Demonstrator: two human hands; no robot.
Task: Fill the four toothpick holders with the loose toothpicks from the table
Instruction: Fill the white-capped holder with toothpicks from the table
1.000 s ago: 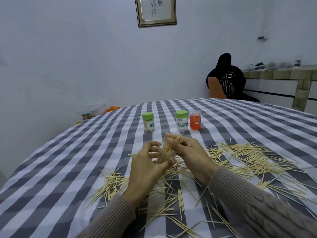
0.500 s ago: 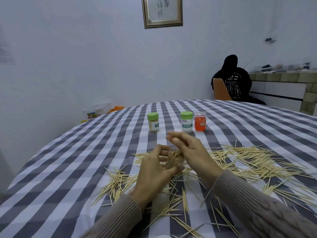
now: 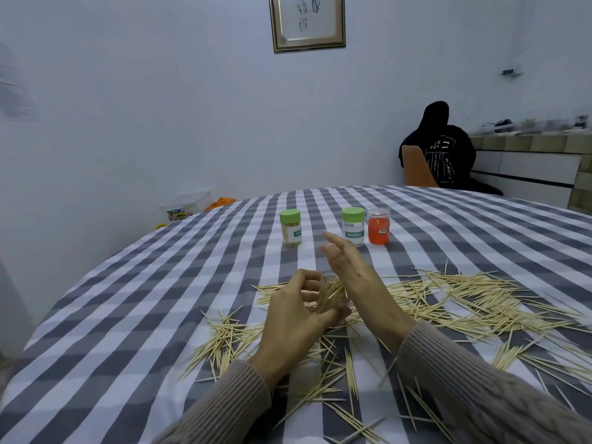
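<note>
here the left hand [image 3: 296, 318] curls its fingers [image 3: 307, 280] around a clear holder [image 3: 331, 296], steadying it upright for filling; the right hand [image 3: 349, 267], fingers spread, hovers just above, loose toothpicks [image 3: 464, 296] scattered beside it on the desk [image 3: 160, 299].

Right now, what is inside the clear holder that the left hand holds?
The clear holder in the left hand contains a bundle of toothpicks, tips sticking out the top. Fingers cover its base, so the fill level cannot be seen.

A left hand [image 3: 294, 318] grips a clear holder [image 3: 331, 298] stuffed with toothpicks; the right hand [image 3: 349, 267] lifts open-fingered above it, loose toothpicks [image 3: 464, 299] strewn across the checked table [image 3: 144, 315].
</note>
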